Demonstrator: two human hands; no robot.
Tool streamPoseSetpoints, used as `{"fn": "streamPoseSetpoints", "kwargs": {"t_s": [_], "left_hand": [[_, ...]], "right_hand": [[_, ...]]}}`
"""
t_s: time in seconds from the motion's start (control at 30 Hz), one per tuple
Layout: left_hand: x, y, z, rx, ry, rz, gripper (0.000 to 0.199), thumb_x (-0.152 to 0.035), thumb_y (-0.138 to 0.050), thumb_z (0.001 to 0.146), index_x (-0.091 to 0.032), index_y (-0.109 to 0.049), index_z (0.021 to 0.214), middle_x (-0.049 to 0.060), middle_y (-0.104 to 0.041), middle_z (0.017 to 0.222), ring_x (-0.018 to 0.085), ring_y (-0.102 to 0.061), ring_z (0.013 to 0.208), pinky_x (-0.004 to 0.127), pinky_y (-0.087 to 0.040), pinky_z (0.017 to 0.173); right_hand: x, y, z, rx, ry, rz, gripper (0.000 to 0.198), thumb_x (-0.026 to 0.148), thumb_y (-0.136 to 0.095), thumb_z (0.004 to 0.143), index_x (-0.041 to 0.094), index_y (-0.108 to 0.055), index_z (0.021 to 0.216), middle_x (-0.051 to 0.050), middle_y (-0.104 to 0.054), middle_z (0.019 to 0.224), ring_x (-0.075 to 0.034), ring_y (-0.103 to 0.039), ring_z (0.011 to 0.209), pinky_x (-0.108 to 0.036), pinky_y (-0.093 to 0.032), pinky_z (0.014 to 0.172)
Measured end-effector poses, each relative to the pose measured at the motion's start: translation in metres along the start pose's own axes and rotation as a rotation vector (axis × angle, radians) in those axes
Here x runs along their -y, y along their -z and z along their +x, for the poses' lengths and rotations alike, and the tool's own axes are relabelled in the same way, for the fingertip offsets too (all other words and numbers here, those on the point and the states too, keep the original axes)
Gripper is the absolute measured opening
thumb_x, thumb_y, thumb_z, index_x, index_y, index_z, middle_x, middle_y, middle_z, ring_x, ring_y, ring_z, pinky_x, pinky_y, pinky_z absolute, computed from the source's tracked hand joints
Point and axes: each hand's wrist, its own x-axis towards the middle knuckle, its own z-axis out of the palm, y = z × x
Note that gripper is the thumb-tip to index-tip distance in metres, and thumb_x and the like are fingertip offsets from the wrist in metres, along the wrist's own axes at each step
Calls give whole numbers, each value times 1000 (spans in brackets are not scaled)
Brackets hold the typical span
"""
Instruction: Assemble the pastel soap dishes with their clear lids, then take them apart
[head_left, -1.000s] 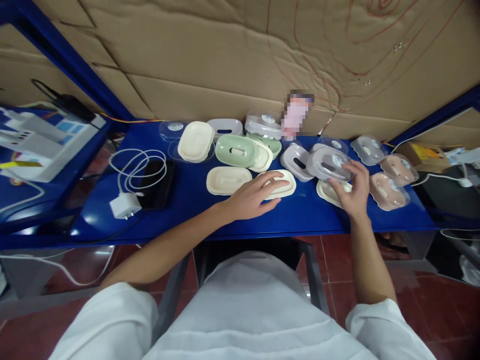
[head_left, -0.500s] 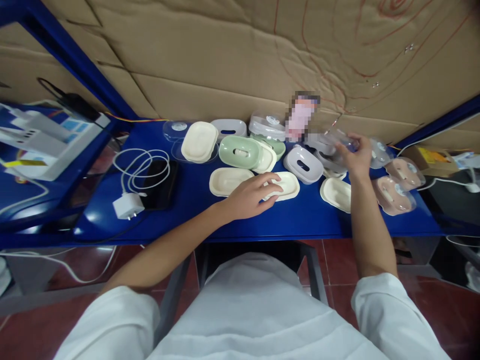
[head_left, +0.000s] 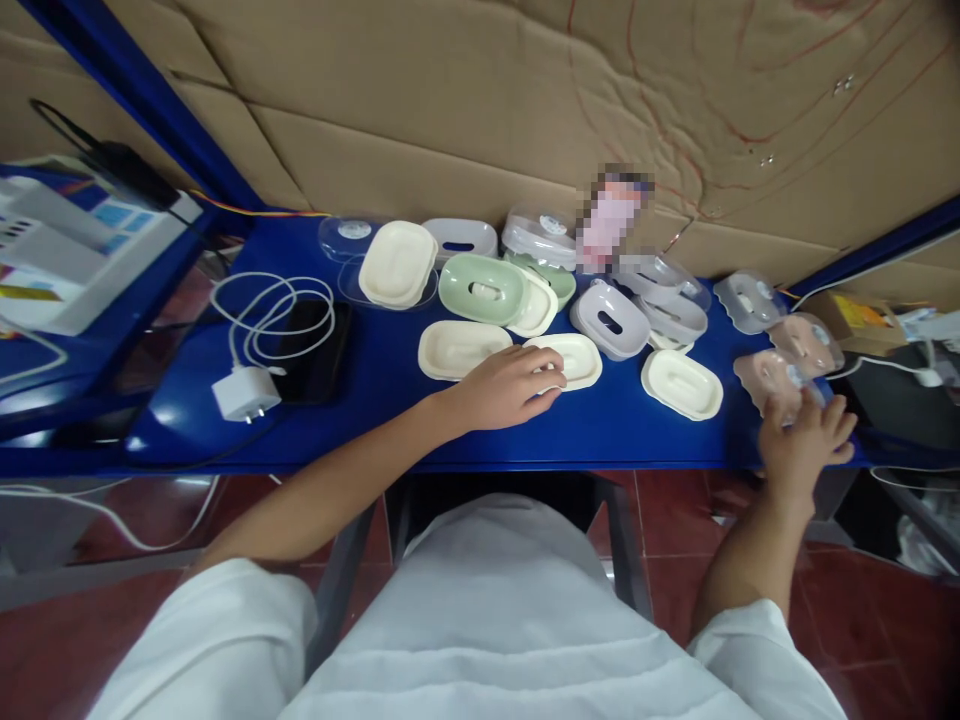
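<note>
My left hand (head_left: 504, 387) lies with curved, slightly parted fingertips on the near end of a cream oval soap dish tray (head_left: 579, 360). Another cream tray (head_left: 459, 348) is beside its wrist. Fingers spread, my right hand (head_left: 799, 450) is at the near edge of a pink soap dish (head_left: 766, 372) under a clear lid. Whether it touches that dish I cannot tell. A second pink soap dish (head_left: 811, 343) sits just behind. Between the hands are a cream tray (head_left: 682, 385) and a lilac soap dish (head_left: 609, 318) with a slot.
Green dishes (head_left: 480, 288), more lilac ones (head_left: 671, 315) and clear lids (head_left: 536, 235) crowd the back of the blue table (head_left: 375, 425). A white charger (head_left: 246, 393) with coiled cable and a black phone-like slab (head_left: 319, 360) lie left. A blurred-out phone-shaped item (head_left: 611, 222) leans on the cardboard (head_left: 420, 110).
My right hand has left the clear lid by the lilac dishes and moved right and nearer, to the pink dish. The lid now rests at the lilac dishes. My left hand stays on its tray.
</note>
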Motion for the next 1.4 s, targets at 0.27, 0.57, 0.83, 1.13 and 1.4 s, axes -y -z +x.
{"fn": "streamPoseSetpoints", "kwargs": {"t_s": [0.27, 0.57, 0.83, 1.13, 1.4], "left_hand": [[0, -8, 1, -10, -27, -28, 20, -22, -56, 109, -21, -75, 102, 7, -77, 114, 21, -74, 98, 36, -56, 88], [9, -2, -2, 39, 25, -14, 27, -25, -50, 111, -20, -76, 104, 8, -77, 115, 21, -74, 101, 35, -55, 89], [8, 3, -2, 59, 9, 60, 27, -25, -50, 112, -19, -75, 104, 7, -78, 113, 21, -74, 98, 35, -53, 87], [-2, -6, -1, 115, -33, 55, 29, -25, -49, 112, -18, -76, 104, 8, -78, 111, 22, -73, 93, 37, -55, 88], [-18, 1, 1, 145, 188, -465, 42, -29, -61, 107, -28, -62, 149, 10, -70, 139, 25, -72, 120, 40, -61, 101]], "right_hand": [[54, -4, -43, 304, 352, 259, 39, 56, -65, 101, 23, -80, 116, -13, -81, 120, -36, -73, 127, -60, -55, 114], [136, -47, 15, 125, 417, 431, 32, 50, -66, 104, 22, -76, 115, -12, -78, 120, -30, -74, 119, -54, -58, 109], [127, -55, 58, 170, 367, 233, 51, 52, -57, 106, 20, -65, 144, -22, -58, 156, -31, -51, 150, -52, -38, 128], [-7, -2, -15, 106, -49, -147, 63, 60, -74, 87, 27, -69, 140, -26, -60, 149, -47, -51, 145, -72, -36, 118], [62, -9, -58, -143, -19, 242, 71, 69, -73, 91, 16, -73, 136, -18, -58, 135, -38, -61, 130, -63, -49, 115]]}}
